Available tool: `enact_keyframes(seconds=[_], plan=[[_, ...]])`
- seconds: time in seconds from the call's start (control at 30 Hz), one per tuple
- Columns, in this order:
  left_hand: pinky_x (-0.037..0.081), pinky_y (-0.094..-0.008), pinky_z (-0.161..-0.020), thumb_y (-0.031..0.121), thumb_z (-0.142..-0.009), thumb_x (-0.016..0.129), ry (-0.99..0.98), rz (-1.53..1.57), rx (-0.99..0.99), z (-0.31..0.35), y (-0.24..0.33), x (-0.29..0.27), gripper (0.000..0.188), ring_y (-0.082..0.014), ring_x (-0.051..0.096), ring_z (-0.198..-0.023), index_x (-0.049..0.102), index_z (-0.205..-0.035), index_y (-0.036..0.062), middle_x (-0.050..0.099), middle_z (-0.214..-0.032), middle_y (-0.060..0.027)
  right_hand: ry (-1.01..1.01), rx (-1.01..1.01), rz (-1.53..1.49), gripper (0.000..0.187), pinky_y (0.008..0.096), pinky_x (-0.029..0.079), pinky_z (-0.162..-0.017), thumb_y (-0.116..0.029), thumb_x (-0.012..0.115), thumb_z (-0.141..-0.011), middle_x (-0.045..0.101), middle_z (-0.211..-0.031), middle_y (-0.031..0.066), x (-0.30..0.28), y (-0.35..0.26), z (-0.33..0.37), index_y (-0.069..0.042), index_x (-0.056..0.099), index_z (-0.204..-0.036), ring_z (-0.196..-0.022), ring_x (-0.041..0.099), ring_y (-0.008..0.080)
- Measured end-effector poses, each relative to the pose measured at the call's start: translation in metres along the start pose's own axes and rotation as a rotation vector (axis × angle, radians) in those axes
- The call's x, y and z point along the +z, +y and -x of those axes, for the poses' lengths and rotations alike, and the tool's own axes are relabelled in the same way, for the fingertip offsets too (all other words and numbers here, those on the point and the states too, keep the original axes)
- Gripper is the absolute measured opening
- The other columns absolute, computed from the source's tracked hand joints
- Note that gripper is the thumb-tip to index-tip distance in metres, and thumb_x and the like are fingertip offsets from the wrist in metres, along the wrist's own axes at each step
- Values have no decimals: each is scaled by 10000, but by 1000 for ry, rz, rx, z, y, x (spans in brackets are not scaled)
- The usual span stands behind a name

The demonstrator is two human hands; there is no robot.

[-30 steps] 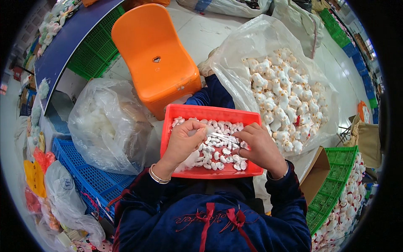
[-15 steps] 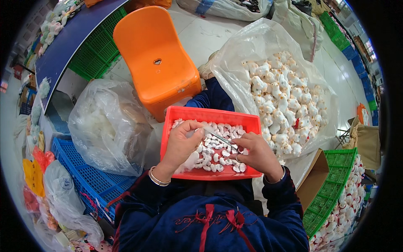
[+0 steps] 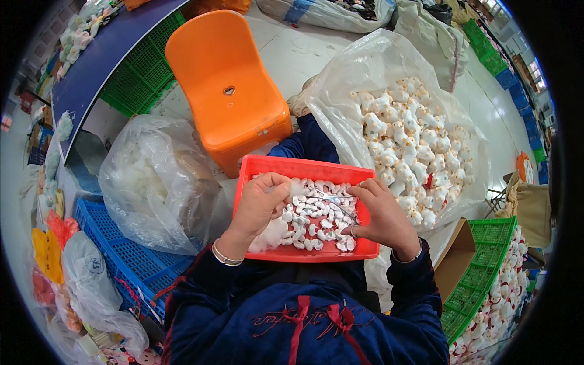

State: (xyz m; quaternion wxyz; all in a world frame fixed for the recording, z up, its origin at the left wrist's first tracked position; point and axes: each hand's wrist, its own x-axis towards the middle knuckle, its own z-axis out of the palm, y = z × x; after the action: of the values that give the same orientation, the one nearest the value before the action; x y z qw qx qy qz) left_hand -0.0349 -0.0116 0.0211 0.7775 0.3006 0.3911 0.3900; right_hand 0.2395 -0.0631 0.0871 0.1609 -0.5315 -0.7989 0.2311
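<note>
A red tray (image 3: 244, 198) rests at my lap, strewn with small white plush pieces (image 3: 316, 213). My left hand (image 3: 263, 204) is over its left part, thumb and fingertips pinched together; what they hold is hidden. Beside those fingertips shows a white tuft of stuffing (image 3: 297, 186). More fluffy stuffing (image 3: 269, 236) lies under this hand, in the tray's near left corner. My right hand (image 3: 383, 213) holds metal forceps (image 3: 331, 198) by the handles, which are spread wide apart between thumb and fingers. Their tips point left, toward the left hand.
An orange chair (image 3: 234, 91) stands beyond the tray. At right sits a clear bag (image 3: 340, 79) full of white plush toys (image 3: 404, 134). To the left are a bag of stuffing (image 3: 152, 182) and a blue crate (image 3: 131, 255). A green crate (image 3: 480, 267) stands near right.
My right hand has shifted slightly right and spread its fingers, opening the forceps' handles. The forceps' tips have drawn away from my left fingertips. My left hand has barely moved.
</note>
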Motion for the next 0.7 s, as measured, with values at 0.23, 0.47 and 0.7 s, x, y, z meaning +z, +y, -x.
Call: enact_keyframes(seconds=[0.23,0.47,0.7], plan=[[335,-173,-453,89,-972,644,-52,2,-9,1,-3,4,92,-15,477,-541,675,-1032,27,652,-773,-34,-116,14,-53,486,419,494,-858,-227,831,-728,648,-1003,126,9,6,-2,-63,710,-1169,-985,599,321],[375,-175,-472,87,-973,658,-79,-306,82,4,1,16,74,-13,506,-572,688,-1008,28,658,-774,-26,-200,13,35,416,412,494,-821,-179,805,-726,658,-924,115,-5,-3,-6,-83,737,-1125,-937,619,310],[366,-159,-443,89,-986,630,-17,35,-16,-1,-1,2,65,-26,491,-531,668,-1009,43,638,-754,-12,27,-34,12,588,428,450,-945,-228,868,-664,633,-1066,88,-9,3,-6,-88,679,-1203,-1093,568,315]])
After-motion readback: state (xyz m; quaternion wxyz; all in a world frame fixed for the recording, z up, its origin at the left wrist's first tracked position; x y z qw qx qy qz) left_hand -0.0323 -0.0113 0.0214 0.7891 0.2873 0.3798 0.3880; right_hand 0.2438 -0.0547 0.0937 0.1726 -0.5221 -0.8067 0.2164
